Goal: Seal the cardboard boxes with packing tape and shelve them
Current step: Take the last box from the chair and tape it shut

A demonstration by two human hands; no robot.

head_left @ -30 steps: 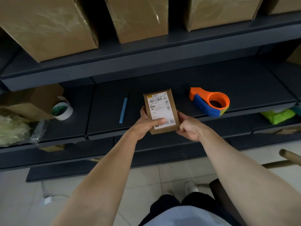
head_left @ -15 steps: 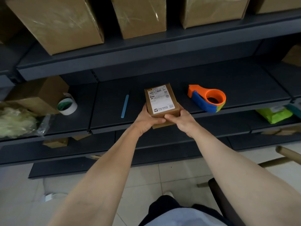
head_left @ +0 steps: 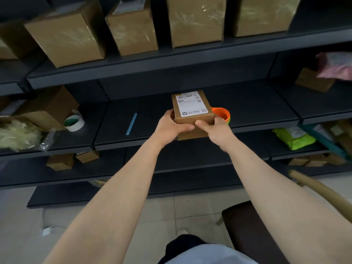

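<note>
Left hand (head_left: 170, 127): grips the near left corner of the small cardboard box (head_left: 192, 109), thumb laid along the front face. Held between both hands over the middle shelf (head_left: 257, 109), near its front edge, white shipping label facing up. Right hand (head_left: 215, 131): grips the near right corner, thumb tip close to the left thumb's. Just behind, half hidden by box and fingers, an orange tape dispenser (head_left: 222, 113) on the same shelf. Farther right, one level down, a green packet (head_left: 293, 139).
</note>
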